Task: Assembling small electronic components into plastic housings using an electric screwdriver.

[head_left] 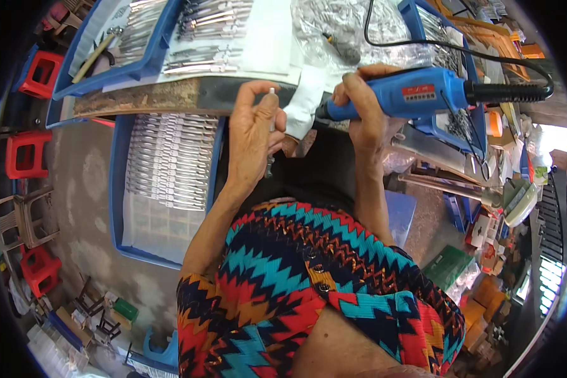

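Note:
My left hand (pixel 253 135) is closed around a slim metal piece (pixel 271 120) that stands nearly upright. One end shows above my thumb and a darker end below the fingers; its exact kind is not clear. My right hand (pixel 364 116) grips a blue corded power tool (pixel 409 93) lying almost level, its dark nose toward my left hand. Between the hands, a white sheet or cloth (pixel 305 101) hangs over the edge of the worktable (pixel 145 97). The tool's nose is close to this white piece; whether they touch cannot be seen.
Rows of slim shiny metal instruments fill a blue tray (pixel 114 183) at my left and lie on the table. Another blue tray (pixel 160 53) holds instruments and a hammer (pixel 97 55). Clear plastic bags (pixel 353 25) sit behind the tool's black cable (pixel 435 44). Red stools (pixel 28 154) stand far left.

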### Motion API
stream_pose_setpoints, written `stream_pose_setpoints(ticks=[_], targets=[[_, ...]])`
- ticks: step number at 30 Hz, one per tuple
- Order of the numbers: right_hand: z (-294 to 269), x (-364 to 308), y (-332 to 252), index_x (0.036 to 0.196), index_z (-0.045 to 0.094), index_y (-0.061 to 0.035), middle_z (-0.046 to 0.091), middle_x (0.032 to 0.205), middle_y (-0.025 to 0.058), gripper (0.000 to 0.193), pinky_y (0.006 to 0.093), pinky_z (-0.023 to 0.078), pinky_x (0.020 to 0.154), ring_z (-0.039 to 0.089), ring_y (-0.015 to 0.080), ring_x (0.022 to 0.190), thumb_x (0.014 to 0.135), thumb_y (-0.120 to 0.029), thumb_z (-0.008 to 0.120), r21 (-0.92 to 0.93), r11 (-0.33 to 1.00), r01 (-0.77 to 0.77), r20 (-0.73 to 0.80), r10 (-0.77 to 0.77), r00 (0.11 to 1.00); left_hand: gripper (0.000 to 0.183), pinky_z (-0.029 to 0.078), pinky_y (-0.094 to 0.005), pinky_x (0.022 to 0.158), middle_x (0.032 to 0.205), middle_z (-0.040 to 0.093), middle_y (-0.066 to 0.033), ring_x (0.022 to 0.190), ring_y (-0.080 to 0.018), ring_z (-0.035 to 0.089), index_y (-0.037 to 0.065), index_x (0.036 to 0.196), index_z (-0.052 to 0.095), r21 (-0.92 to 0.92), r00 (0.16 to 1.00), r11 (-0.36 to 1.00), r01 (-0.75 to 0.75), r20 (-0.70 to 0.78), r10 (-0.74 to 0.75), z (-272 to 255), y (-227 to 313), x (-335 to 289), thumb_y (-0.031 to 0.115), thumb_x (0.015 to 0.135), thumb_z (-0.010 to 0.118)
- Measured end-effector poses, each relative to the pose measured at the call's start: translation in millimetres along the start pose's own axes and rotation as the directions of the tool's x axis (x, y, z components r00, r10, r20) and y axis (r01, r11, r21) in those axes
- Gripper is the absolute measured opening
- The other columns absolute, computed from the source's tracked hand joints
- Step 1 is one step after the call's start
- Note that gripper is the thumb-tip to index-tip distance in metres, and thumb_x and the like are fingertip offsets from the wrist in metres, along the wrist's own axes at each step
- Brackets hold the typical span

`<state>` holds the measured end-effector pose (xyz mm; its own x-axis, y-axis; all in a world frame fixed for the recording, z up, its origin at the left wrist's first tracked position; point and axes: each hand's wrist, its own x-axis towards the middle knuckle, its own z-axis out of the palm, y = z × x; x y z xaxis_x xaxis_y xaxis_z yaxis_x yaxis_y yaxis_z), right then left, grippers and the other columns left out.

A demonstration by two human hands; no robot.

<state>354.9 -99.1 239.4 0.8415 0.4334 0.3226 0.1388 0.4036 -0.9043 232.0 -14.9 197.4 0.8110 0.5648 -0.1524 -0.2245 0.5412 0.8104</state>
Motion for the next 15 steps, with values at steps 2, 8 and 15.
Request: stream_pose_setpoints(ticks=[2, 8, 15], targets=[[0.1, 1.9, 2.9, 0.088, 0.053, 0.0033, 0.058, 0.062, 0.006, 0.024, 0.0218, 0.045, 0.051, 0.057, 0.0108, 0.053, 0.07, 0.003, 0.068, -0.002, 0.999, 0.053, -0.007, -0.053, 0.999, 0.026, 0.028, -0.0157, 0.044, 0.072, 0.048, -0.0023, 0.051, -0.0028, 0.034, 0.01, 0.117, 0.04, -0.055, 0.993, 0.992, 0.112, 0.043, -0.11, -1.8, -15.4, -1.0, 0.022, 0.095, 0.046], [-1.4, 6.5, 3.5, 0.082, 0.057, 0.0041, 0.059, 0.057, 0.0065, 0.018, 0.021, 0.045, 0.052, 0.058, 0.0107, 0.05, 0.07, -0.001, 0.069, -0.032, 0.991, 0.13, 0.002, -0.13, 0.992, 0.043, 0.036, -0.0217, 0.05, 0.077, 0.052, -0.0061, 0.057, -0.0077, 0.042, 0.002, 0.129, 0.03, 0.08, 0.986, 0.992, 0.097, 0.128, -0.107, 7.9, -37.1, -3.6, 0.013, 0.092, 0.048], [2.0, 8.0, -1.9, 0.086, 0.055, 0.0067, 0.055, 0.059, 0.0112, 0.014, 0.031, 0.046, 0.05, 0.054, 0.0186, 0.047, 0.074, 0.001, 0.061, -0.073, 0.973, 0.219, 0.093, -0.212, 0.973, 0.046, 0.036, -0.0208, 0.042, 0.07, 0.054, -0.0101, 0.049, -0.0084, 0.045, 0.002, 0.129, 0.026, 0.102, 0.988, 0.989, 0.111, 0.094, -0.12, 7.8, -50.3, 6.8, 0.01, 0.09, 0.049]])
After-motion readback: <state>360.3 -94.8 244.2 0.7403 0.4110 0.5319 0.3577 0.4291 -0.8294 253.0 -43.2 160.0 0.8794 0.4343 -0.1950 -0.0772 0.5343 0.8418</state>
